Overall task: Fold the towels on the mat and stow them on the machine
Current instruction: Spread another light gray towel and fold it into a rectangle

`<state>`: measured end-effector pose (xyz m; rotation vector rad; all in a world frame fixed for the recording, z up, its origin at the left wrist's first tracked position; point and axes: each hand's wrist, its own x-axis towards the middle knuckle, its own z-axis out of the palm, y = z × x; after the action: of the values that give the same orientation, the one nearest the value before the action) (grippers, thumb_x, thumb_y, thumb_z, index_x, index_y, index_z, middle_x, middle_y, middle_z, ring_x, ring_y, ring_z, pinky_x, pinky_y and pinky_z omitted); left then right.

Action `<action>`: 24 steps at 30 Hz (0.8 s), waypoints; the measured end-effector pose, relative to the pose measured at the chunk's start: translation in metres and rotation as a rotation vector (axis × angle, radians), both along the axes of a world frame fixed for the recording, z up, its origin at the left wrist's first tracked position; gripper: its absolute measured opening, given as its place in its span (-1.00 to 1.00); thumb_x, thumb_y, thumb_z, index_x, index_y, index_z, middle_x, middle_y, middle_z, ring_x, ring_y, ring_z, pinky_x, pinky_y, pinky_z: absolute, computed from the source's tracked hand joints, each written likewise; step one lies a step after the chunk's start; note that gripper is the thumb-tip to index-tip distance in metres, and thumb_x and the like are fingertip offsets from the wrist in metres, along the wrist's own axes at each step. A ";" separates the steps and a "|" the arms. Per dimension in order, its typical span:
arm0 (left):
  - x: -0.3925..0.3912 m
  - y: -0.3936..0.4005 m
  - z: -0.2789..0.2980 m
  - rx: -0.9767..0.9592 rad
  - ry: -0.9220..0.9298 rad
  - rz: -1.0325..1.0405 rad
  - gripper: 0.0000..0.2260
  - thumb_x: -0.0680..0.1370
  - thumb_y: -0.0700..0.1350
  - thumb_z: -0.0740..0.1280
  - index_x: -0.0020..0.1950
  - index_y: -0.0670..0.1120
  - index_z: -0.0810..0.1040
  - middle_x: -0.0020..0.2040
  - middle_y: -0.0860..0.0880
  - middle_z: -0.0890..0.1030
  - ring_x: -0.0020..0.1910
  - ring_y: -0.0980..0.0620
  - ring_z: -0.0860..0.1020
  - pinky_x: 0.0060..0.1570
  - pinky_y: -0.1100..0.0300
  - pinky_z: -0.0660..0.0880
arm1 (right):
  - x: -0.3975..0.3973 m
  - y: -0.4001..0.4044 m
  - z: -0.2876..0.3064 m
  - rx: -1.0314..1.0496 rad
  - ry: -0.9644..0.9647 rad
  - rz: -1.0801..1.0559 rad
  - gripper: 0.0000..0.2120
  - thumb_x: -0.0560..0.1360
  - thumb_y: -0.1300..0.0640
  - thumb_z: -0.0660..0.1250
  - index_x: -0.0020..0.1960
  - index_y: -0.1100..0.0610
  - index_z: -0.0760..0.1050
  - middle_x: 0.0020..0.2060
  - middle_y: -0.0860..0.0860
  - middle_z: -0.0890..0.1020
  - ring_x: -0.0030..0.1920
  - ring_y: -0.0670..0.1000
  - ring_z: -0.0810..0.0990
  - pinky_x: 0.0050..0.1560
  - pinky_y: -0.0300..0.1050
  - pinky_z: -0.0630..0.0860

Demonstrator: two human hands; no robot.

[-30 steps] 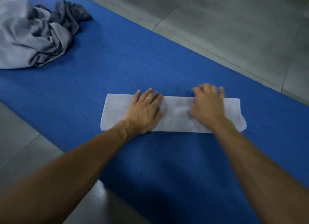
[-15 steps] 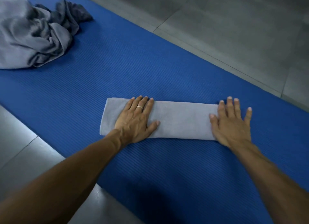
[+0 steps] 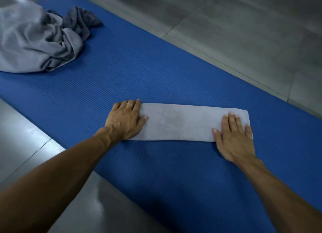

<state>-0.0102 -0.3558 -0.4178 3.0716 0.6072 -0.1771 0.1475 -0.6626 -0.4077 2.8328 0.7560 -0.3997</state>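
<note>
Grey towel (image 3: 181, 122) lies long on the mat (image 3: 139, 76); flat, straight fingers of left hand (image 3: 126, 119) and right hand (image 3: 234, 137) press its ends at 9 and 3 o'clock, likely smoothing it.

1. A folded grey towel (image 3: 179, 122) is lying as a long strip on the ribbed blue mat (image 3: 156, 72)
2. The left hand (image 3: 126, 120), wearing a ring (image 3: 129, 104), is pressing flat on the strip's left end
3. The right hand (image 3: 234, 137) is resting flat on the right end, fingers straight
4. A heap of crumpled grey towels (image 3: 38, 39) is sitting on the mat's far left, well apart from the strip
5. Grey floor tiles (image 3: 244, 32) are surrounding the mat
</note>
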 end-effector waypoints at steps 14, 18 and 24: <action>-0.024 0.014 0.041 -1.075 0.106 0.463 -0.70 0.48 0.11 0.42 0.08 -0.05 0.56 0.01 0.00 0.64 -0.01 -0.03 0.62 0.08 -0.01 0.57 | -0.121 0.087 0.023 0.465 0.237 0.395 -0.34 0.54 -0.12 0.24 0.54 0.12 0.15 0.54 0.05 0.14 0.53 0.01 0.11 0.51 -0.07 0.03; -0.025 0.006 0.045 -1.448 0.132 0.727 -0.69 0.58 -0.03 0.32 0.17 -0.24 0.56 -0.02 -0.15 0.67 -0.12 -0.10 0.65 -0.19 0.06 0.60 | -0.144 0.099 0.030 0.525 0.315 0.460 -0.07 0.36 -0.33 0.38 0.55 0.03 0.09 0.53 -0.04 0.10 0.49 -0.03 0.08 0.47 -0.10 0.01; -0.020 -0.002 0.061 -1.611 0.087 0.768 -0.51 0.62 0.15 0.14 0.00 -0.28 0.56 -0.23 -0.18 0.63 -0.36 -0.07 0.59 -0.44 0.16 0.52 | -0.148 0.110 0.042 0.968 0.373 0.089 -0.74 0.52 0.04 0.35 0.19 0.04 0.49 -0.02 -0.16 0.54 -0.06 -0.15 0.52 -0.04 -0.24 0.47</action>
<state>-0.0298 -0.3579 -0.3573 1.2133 0.9122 -0.4621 -0.0005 -0.5522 -0.3661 3.6148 1.4707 -0.7142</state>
